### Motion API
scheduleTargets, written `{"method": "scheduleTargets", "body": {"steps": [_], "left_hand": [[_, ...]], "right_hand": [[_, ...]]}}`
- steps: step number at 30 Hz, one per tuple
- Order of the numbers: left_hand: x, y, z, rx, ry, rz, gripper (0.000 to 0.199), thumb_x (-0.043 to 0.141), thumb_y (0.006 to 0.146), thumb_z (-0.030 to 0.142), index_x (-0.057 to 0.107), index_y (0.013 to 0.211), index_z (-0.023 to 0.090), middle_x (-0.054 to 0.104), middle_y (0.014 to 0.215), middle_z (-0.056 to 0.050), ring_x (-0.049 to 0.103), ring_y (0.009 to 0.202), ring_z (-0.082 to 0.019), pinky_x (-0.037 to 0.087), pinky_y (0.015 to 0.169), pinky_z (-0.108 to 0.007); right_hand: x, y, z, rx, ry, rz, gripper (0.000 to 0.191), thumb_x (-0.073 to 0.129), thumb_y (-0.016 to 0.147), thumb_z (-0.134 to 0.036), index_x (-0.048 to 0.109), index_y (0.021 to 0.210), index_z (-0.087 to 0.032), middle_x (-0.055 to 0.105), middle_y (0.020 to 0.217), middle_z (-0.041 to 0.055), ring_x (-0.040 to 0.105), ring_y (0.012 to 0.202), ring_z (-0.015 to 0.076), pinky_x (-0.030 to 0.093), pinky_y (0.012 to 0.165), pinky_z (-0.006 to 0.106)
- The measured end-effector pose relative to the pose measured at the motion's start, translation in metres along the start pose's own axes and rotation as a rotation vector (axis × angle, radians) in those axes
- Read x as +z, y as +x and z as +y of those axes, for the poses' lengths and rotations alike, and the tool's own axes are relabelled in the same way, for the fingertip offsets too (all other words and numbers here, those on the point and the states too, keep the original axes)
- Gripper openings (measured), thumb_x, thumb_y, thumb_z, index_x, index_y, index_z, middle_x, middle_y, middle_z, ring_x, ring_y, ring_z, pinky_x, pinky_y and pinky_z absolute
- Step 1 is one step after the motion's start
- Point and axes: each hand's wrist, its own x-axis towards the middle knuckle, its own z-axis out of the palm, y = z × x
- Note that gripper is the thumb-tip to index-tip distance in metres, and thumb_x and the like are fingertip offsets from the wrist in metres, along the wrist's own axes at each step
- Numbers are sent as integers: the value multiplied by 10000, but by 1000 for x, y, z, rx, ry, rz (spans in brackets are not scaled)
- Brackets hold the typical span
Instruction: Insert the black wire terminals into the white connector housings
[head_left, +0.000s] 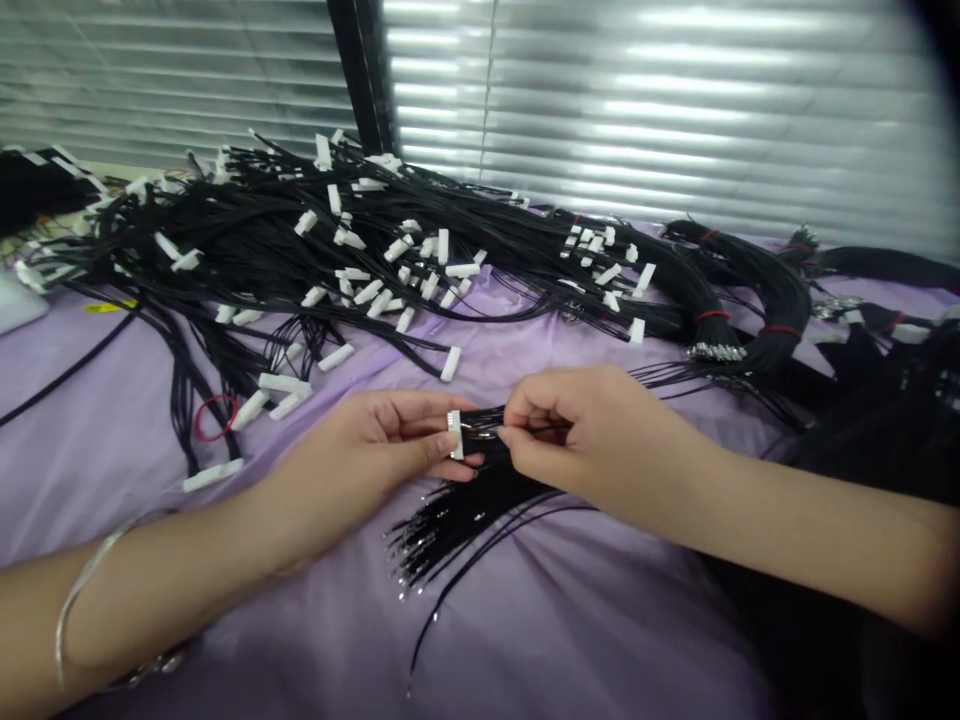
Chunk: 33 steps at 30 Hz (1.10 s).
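Observation:
My left hand (367,450) pinches a small white plastic connector housing (455,435) between thumb and fingers, holding it upright. My right hand (577,430) is close against it, its fingertips closed on thin black wires at the housing's back. A loose bundle of black wires (465,510) fans down from there, ending in bare metal crimp terminals over the lilac cloth (150,340). My fingers hide the exact spot where the wires meet the housing.
A large heap of black wire harnesses (300,230) with white connectors lies behind my hands. Bundles tied with red bands (772,290) lie to the right, and a loose red rubber band (214,417) lies left. Window blinds (637,100) stand behind.

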Motion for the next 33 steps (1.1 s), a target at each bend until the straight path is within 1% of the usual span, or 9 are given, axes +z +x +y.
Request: {"method": "scheduleTargets", "body": {"steps": [5,10,13,18,24,27,30,33], "left_hand": [[1,0,0,19,58,1,251,665,817,228,707,1062,191,738,994,-40,684,890,-161,546,790,-214],[4,-1,2,25,130,37,273,659,816,213,705,1083,180,731,1027,-57,685,920,-193,541,830,-260],[6,-2,2,12,129,54,271,659,816,199,705,1081,169,736,1006,-59,689,906,-189,543,828,-258],[6,-1,1,-7,91,52,278,677,806,195,698,1080,155,735,1016,-64,696,869,-173,552,795,-228],[4,-1,2,-44,7,62,251,688,793,173,692,1042,150,739,999,-60,701,854,-162,553,790,-214],[5,-1,2,-47,4,70,269,684,793,171,680,1061,144,736,1014,-68,705,870,-181,554,807,-241],[7,-2,0,-14,34,71,272,670,808,197,680,1075,147,725,1056,-76,699,918,-204,544,844,-270],[8,-2,-2,12,57,84,266,666,812,219,688,1070,159,719,1073,-77,691,941,-221,542,861,-309]], "right_hand": [[0,-1,0,14,54,-13,106,539,713,-185,576,615,-196,523,521,-68,417,474,53,300,446,191],[3,-1,-1,6,24,12,123,534,748,-187,587,638,-181,542,551,-56,420,492,55,305,492,212],[6,-1,-1,-7,-3,15,146,538,778,-190,607,651,-174,549,564,-52,411,496,53,304,515,218],[10,0,-1,-19,-10,17,165,540,811,-195,641,683,-169,600,608,-39,447,519,57,307,535,220],[10,1,-2,3,-21,17,161,530,825,-189,654,724,-173,628,650,-28,454,530,68,307,537,227],[13,0,-2,-46,-59,27,176,517,847,-187,648,733,-162,631,670,-15,466,549,77,312,545,233],[18,2,-2,-96,-100,51,207,497,880,-195,641,738,-151,635,697,0,495,593,90,325,563,238],[21,5,-1,-114,-113,61,201,497,886,-182,639,748,-147,643,727,9,527,644,104,355,602,243]]}}
